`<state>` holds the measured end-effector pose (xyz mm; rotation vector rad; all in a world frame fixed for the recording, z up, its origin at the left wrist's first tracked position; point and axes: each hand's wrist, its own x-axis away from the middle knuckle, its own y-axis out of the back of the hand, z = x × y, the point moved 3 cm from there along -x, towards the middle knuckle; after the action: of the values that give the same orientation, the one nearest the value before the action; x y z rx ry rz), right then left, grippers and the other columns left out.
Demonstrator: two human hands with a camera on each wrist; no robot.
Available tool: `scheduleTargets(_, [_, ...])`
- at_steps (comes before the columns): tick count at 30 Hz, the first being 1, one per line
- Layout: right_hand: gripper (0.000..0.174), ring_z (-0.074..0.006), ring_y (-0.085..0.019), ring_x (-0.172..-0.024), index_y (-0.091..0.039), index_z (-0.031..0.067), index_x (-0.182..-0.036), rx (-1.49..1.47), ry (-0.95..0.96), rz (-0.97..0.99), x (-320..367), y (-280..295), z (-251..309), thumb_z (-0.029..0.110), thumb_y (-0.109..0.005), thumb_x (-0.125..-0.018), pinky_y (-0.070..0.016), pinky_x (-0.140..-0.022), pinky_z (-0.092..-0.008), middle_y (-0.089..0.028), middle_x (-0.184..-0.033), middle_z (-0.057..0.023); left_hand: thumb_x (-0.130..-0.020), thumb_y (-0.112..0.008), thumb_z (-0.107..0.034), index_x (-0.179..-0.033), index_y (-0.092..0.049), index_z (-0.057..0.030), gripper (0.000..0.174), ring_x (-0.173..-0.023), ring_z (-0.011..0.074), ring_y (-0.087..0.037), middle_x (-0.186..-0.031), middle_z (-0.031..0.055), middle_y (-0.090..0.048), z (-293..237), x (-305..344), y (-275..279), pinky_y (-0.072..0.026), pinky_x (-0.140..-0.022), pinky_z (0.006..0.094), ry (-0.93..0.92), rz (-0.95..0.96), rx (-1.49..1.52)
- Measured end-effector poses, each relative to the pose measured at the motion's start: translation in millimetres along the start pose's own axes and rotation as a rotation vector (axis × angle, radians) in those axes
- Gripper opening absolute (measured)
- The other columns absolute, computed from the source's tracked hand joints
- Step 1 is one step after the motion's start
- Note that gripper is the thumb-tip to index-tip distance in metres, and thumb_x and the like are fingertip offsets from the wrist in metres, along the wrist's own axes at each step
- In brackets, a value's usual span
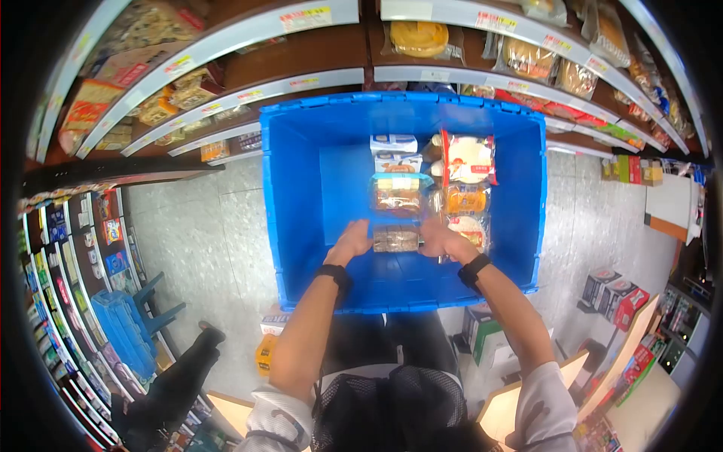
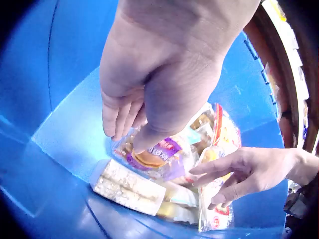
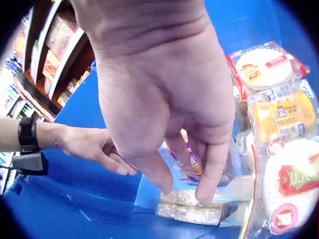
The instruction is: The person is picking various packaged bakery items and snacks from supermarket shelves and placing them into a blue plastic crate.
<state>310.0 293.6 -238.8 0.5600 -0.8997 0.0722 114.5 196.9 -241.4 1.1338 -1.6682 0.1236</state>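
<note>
Both hands are inside a blue crate. A speckled, pale, clear-wrapped pack lies between them. My left hand is at its left side, fingers slightly bent; in the left wrist view this hand hangs above a purple-labelled pack, with the speckled pack beyond the fingertips. At the pack's right is my right hand. Its own wrist view puts that hand over the speckled pack, thumb and fingers apart. Whether either hand touches a pack, I cannot tell.
Several bread packs stand in the crate's right part, with others in the middle column. Store shelves run behind the crate. A blue stool and a person's dark-clothed leg are at the lower left.
</note>
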Motion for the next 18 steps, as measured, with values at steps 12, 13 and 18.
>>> scheduleTargets(12, [0.053, -0.0358, -0.054, -0.115, -0.052, 0.0022, -0.128, -0.079, 0.171, -0.290, 86, 67, 109, 0.021, -0.064, -0.081, -0.0415, -0.099, -0.0385, -0.058, -0.122, -0.0217, -0.086, -0.063, -0.022, -0.128, -0.050, -0.0018, 0.048, -0.108, 0.0340, -0.059, -0.115, 0.0212, -0.062, 12, 123, 67, -0.0471, -0.094, 0.0407, -0.201, -0.277, 0.157])
scheduleTargets(13, [0.052, -0.0358, -0.054, -0.114, -0.052, 0.0021, -0.128, -0.069, 0.167, -0.320, 93, 68, 120, 0.022, -0.064, -0.081, -0.0417, -0.099, -0.0384, -0.058, -0.122, -0.0210, -0.086, -0.063, -0.023, -0.128, -0.050, -0.0015, 0.049, -0.107, 0.0345, -0.059, -0.115, 0.0208, -0.062, 15, 131, 69, -0.0473, -0.094, 0.0405, -0.224, -0.263, 0.155])
scheduleTargets(18, [0.048, -0.0315, -0.060, -0.108, -0.055, 0.0019, -0.124, -0.220, 0.194, -0.407, 106, 55, 181, 0.024, -0.065, -0.083, -0.0468, -0.092, -0.0391, -0.062, -0.115, -0.0205, -0.087, -0.063, -0.025, -0.128, -0.049, -0.0014, 0.049, -0.106, 0.0320, -0.061, -0.116, 0.0205, -0.061, 44, 163, 77, -0.0489, -0.091, 0.0391, -0.357, -0.228, 0.196])
